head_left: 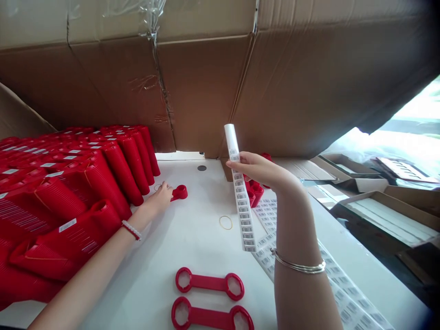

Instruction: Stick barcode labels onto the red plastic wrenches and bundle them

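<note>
My left hand (160, 199) is closed on one end of a red plastic piece (180, 192) beside the stacked red parts. A rubber band lies partly by its fingers. My right hand (256, 167) grips a roll of white barcode labels (237, 176), its printed strip hanging down over the table. Two red double-ring pieces, one (209, 282) above the other (213, 317), lie flat near the front edge. Between the hands rests a loose rubber band (226, 222). Behind my right wrist are more red parts (253, 192), partly hidden.
Bundled red parts (103, 183) with white labels fill the left side. Barcode sheets (343, 293) spread over the white table (202, 247) at right. Large cardboard boxes (206, 91) stand behind; open cartons (392, 215) sit at far right.
</note>
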`<state>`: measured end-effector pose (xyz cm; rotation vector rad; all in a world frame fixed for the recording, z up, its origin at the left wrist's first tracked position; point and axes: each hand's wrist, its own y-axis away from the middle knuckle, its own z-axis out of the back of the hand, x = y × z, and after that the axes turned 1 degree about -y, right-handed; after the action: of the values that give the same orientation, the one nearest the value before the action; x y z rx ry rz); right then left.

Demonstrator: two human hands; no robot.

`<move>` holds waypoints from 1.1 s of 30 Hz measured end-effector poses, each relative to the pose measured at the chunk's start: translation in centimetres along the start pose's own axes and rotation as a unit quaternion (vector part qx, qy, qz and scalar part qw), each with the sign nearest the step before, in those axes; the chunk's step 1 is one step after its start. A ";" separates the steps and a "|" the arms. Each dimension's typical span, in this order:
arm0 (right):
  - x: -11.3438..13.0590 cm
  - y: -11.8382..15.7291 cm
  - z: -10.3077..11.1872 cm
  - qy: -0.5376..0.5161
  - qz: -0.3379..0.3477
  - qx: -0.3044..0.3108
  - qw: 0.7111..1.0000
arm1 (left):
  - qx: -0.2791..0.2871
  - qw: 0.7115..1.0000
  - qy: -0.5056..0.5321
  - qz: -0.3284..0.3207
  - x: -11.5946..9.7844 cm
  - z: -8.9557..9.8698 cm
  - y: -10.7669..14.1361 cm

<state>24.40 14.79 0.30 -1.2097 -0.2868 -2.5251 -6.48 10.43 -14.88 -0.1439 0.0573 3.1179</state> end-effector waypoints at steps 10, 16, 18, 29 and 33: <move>1.3 1.7 0.5 0.049 0.009 -0.035 0.998 | 0.045 0.997 0.044 0.038 0.9 1.9 -0.4; 2.7 3.0 -0.4 0.059 0.082 -0.041 0.994 | -0.016 0.999 0.028 -0.001 -2.5 3.4 2.7; 2.9 3.3 -0.4 0.056 0.088 -0.049 0.993 | -0.023 0.998 0.033 -0.049 -4.8 3.8 5.6; 2.8 3.4 -0.9 -0.018 0.158 -0.099 0.982 | 0.135 0.959 0.026 -0.247 -12.9 1.7 13.7; 2.9 3.2 -1.0 -0.074 0.185 -0.115 0.973 | 0.146 0.958 0.029 -0.244 -13.2 0.8 12.6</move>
<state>23.14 10.86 2.07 -1.3928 0.1901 -2.1910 6.34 -2.38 -12.37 -0.2057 0.4131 2.5758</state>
